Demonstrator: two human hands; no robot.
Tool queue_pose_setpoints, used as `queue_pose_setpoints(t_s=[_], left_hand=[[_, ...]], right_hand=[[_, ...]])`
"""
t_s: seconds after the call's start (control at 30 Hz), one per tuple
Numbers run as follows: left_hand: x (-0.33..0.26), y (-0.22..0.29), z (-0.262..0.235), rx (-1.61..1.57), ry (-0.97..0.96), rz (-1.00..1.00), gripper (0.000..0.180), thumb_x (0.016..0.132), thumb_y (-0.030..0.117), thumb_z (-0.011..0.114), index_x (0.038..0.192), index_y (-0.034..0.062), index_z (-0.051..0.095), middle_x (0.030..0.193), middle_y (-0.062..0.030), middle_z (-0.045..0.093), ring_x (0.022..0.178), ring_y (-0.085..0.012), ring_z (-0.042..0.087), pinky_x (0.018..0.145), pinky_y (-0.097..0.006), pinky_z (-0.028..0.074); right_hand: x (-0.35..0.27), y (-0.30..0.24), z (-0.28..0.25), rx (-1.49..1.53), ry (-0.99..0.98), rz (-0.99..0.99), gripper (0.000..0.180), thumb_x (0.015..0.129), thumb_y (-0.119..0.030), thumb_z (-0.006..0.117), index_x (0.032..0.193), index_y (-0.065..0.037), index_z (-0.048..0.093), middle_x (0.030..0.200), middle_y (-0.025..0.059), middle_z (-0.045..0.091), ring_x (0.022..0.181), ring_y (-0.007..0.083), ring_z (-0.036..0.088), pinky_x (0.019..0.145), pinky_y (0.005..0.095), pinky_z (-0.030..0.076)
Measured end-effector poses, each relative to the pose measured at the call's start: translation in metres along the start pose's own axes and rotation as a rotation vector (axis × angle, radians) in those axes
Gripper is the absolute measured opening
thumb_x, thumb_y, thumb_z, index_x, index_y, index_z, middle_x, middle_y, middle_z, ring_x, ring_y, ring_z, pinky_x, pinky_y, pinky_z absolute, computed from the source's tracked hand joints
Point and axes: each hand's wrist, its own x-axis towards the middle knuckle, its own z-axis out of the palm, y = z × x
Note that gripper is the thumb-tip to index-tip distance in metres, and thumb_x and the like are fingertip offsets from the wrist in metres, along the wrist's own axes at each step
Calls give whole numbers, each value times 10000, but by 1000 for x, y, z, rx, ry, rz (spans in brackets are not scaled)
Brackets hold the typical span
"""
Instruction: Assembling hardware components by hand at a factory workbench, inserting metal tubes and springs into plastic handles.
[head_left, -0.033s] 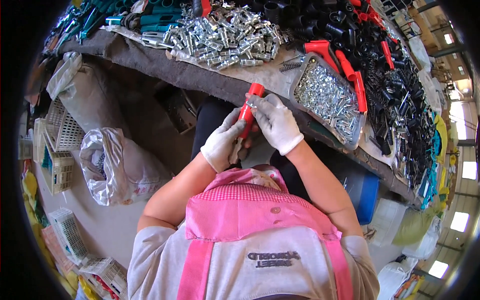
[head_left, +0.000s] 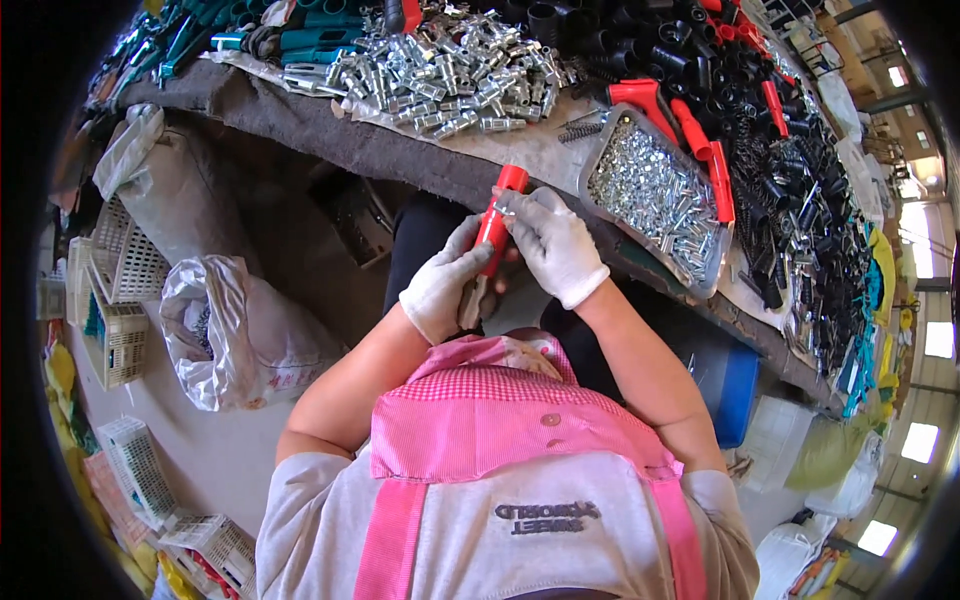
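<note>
In front of my lap I hold a red plastic tube-shaped handle (head_left: 513, 178), tilted with its open-looking end toward the bench. My left hand (head_left: 450, 280), in a white glove with greyed fingers, is wrapped round its lower part. My right hand (head_left: 552, 245), gloved alike, pinches a small shiny metal piece (head_left: 503, 208) against the handle's side, near the upper end. The exact shape of that piece is mostly covered by my fingers. Below my left hand, the handle's lower end is partly hidden.
On the bench ahead lie a pile of silver metal fittings (head_left: 470, 75), a clear tray (head_left: 583, 190) of small metal parts, red handles (head_left: 720, 185), black tubes (head_left: 675, 65) and dark springs (head_left: 765, 225). An open white sack (head_left: 240, 340) and plastic crates (head_left: 125, 345) stand at left; a blue bin (head_left: 738, 395) at right.
</note>
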Motion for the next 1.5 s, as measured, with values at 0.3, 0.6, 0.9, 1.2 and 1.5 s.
queue_pose_setpoints(t_s=[0.3, 0.6, 0.9, 1.2, 1.5], left_hand=[[15, 11, 16, 120, -7, 4, 351, 876, 228, 552, 1161, 79, 412, 913, -73, 566, 728, -145, 562, 538, -270, 475], [58, 56, 67, 388, 20, 842, 268, 864, 251, 461, 1017, 33, 486, 754, -51, 520, 579, -107, 477, 506, -236, 390], [95, 48, 66, 294, 72, 666, 253, 858, 213, 460, 1072, 80, 434, 698, -30, 499, 506, -91, 462, 414, -234, 376], [64, 26, 79, -62, -79, 107, 277, 913, 315, 428, 1018, 64, 483, 828, -71, 526, 620, -160, 476, 490, -268, 378], [60, 13, 79, -89, -190, -89, 373, 933, 320, 380, 1150, 21, 433, 886, -74, 521, 693, -161, 486, 580, -277, 430]], right_hand=[[47, 28, -76, -607, 451, -144, 288, 793, -203, 619, 1074, -143, 603, 987, 123, 569, 950, 318, 531, 826, 389, 447], [-14, 64, -140, -286, 558, 233, 167, 818, -164, 602, 917, -38, 646, 901, 120, 636, 863, 220, 608, 790, 298, 454], [-10, 89, -102, -577, 349, 230, 116, 764, -232, 615, 814, -135, 654, 861, 85, 580, 829, 273, 585, 711, 376, 493], [-3, 92, -100, -632, 406, 167, 116, 757, -182, 613, 854, -132, 650, 867, 69, 596, 805, 269, 593, 688, 370, 491], [-7, 95, -109, -676, 424, 183, 109, 782, -223, 593, 834, -140, 638, 881, 77, 593, 834, 275, 588, 722, 372, 488]])
